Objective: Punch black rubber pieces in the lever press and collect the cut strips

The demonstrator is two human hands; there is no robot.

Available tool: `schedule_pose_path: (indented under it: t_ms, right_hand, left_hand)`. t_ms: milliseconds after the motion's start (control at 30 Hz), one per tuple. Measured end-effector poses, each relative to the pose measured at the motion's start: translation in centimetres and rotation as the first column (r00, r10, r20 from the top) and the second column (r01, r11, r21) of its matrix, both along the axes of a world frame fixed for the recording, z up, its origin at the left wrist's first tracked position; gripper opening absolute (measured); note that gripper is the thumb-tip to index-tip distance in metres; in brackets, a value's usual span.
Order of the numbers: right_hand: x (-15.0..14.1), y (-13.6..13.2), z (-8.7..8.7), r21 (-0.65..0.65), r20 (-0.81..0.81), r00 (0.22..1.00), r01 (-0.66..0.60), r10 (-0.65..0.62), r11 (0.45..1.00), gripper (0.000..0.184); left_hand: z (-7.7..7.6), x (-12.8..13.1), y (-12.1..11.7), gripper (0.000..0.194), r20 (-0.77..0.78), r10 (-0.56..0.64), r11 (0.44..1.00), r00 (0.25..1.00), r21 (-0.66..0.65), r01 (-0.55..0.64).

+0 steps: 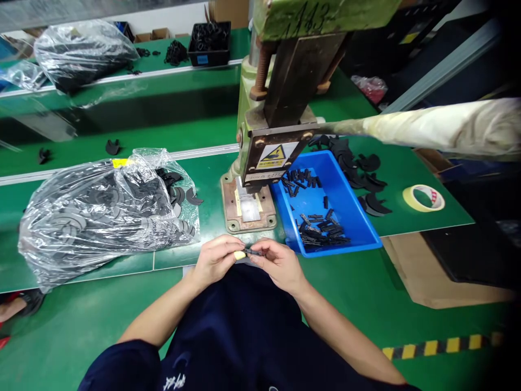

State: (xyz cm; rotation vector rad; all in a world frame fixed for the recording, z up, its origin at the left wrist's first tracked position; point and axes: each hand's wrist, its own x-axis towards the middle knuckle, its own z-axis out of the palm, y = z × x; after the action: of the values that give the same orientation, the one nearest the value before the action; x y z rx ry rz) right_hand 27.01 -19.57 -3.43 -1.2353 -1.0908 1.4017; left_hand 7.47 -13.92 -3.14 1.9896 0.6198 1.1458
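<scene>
Evidently, the left hand point(215, 262) and the right hand point(283, 266) pinch a small black part point(253, 252) between them. Just beyond this grip stands a green press point(280, 108). Right of the grip sits a blue bin point(305, 203) holding black pieces point(321, 231); left of it lies a clear plastic bag point(52, 228) of dark curved pieces point(108, 198).

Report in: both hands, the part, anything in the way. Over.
Left hand, right hand: both pinching small black part. Part held before press base. Blue bin close on right, possible obstruction.
</scene>
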Motion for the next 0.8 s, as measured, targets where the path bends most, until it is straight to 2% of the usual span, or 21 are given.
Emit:
schedule_pose_path:
  t_ms: [100,200,300,400,567,800]
  right_hand:
    - [-0.4,0.3,0.0,-0.007,-0.131,0.991,-0.009,0.008,1.000,0.020]
    - [-0.5,0.5,0.2,-0.049,-0.290,0.957,-0.045,0.029,0.998,0.026]
    - [-0.2,0.6,0.5,-0.122,-0.429,0.900,-0.145,0.080,0.982,0.030]
    - [0.4,0.6,0.5,-0.191,-0.537,0.829,-0.298,0.155,0.935,0.030]
    - [0.8,0.5,0.1,-0.233,-0.687,0.704,-0.447,0.179,0.863,0.039]
    - [1.1,0.8,-0.3,-0.289,-0.794,0.600,-0.514,0.098,0.808,0.042]
  left_hand:
    - [0.1,0.3,-0.4,0.023,0.002,0.010,1.000,1.000,0.002,-0.010]
    - [0.3,0.5,-0.8,0.023,-0.019,-0.029,1.000,0.999,0.006,0.029]
    - [0.9,0.4,-0.6,0.023,-0.041,-0.043,0.999,0.998,0.013,0.044]
    - [1.9,0.1,0.1,0.026,-0.063,-0.021,0.999,0.998,0.033,0.023]
    - [2.8,0.1,1.0,0.027,-0.147,-0.216,0.972,0.965,0.065,0.228]
    - [3.6,0.8,1.6,0.021,-0.235,-0.246,0.929,0.940,0.218,0.298]
